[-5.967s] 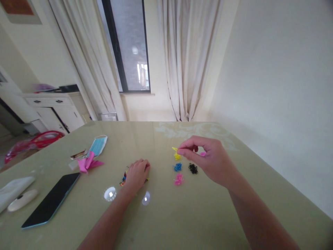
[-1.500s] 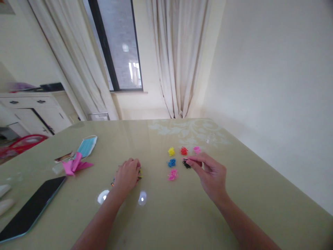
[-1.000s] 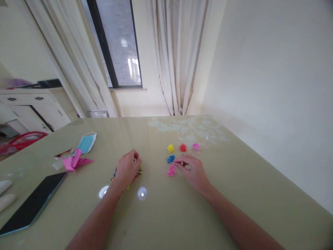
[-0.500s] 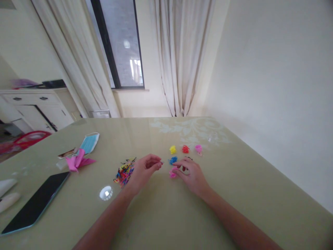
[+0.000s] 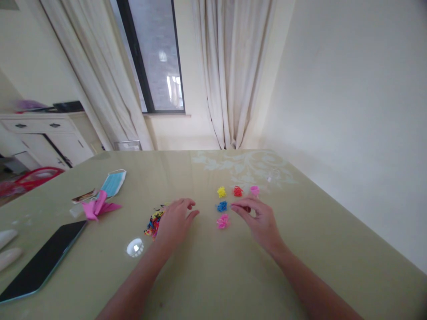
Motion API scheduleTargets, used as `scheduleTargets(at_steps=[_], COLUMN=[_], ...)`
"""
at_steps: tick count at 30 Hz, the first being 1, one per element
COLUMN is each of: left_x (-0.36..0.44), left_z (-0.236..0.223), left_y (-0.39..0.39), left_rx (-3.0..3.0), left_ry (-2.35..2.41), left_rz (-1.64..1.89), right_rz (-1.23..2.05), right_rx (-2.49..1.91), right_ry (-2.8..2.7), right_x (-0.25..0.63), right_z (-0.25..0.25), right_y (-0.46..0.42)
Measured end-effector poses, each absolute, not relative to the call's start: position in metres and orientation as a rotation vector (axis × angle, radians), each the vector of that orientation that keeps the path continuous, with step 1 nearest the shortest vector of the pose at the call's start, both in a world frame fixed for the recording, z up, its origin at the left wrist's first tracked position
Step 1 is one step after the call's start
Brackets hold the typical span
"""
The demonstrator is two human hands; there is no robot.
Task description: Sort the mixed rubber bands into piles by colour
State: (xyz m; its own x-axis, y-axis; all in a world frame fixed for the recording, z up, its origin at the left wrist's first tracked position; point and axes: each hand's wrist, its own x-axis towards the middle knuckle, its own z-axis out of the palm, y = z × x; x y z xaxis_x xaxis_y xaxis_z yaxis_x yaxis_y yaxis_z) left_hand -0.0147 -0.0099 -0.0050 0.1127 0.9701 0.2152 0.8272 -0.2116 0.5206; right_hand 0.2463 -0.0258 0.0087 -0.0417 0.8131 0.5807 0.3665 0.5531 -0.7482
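Observation:
My left hand [image 5: 176, 218] hovers over the right side of a mixed pile of small coloured rubber bands [image 5: 153, 225], thumb and fingers apart, with nothing visible between them. The hand covers part of that pile. My right hand [image 5: 259, 218] is pinched, its fingertips just right of a small blue pile [image 5: 222, 206]; whatever they hold is too small to make out. Nearer me lies a bright pink pile [image 5: 223, 222]. Beyond are a yellow pile [image 5: 221, 192], a red pile [image 5: 237, 191] and a lighter pink pile [image 5: 254, 190], partly behind my right hand.
On the left of the table lie a dark tablet [image 5: 45, 260], a pink folded paper piece [image 5: 98, 206], a blue face mask [image 5: 114, 183] and a round shiny spot [image 5: 134, 247]. Two pale objects [image 5: 8, 258] sit at the left edge. A wall [image 5: 360, 133] borders the table's right side.
My left hand has moved left, from near the small piles back to the mixed pile, and its pinch has opened. My right hand has shifted right, uncovering the near pink pile.

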Motion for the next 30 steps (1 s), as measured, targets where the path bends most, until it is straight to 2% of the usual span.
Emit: scheduleTargets(at_steps=[2,5,13,20,26,30], left_x=[-0.026,-0.032,-0.027,-0.023,-0.031,-0.034], left_z=[-0.007,-0.012,-0.011,-0.011,-0.02,-0.024], left_y=[-0.007,-0.005,0.001,0.002,0.014,0.02], left_rx=[2.229,2.281,2.294,2.326,2.176,2.026], left_ry=[2.072,2.113,1.972,1.949,1.861,1.731], left_rz=[0.52,0.296,0.279,0.457,0.867,1.089], right_rz=[0.448,0.421,0.398,0.396,0.376,0.287], right_rx=[-1.0,-0.956,-0.902,-0.892,-0.867,-0.868], right_ry=[-1.543,-1.456,-1.437,-1.436,-1.41,-1.526], right_x=[0.254,0.26,0.255,0.255,0.256,0.254], right_z=[0.017,0.025,0.029,0.026,0.025,0.044], right_y=[-0.026,-0.028,-0.037,-0.033,-0.031,-0.021])
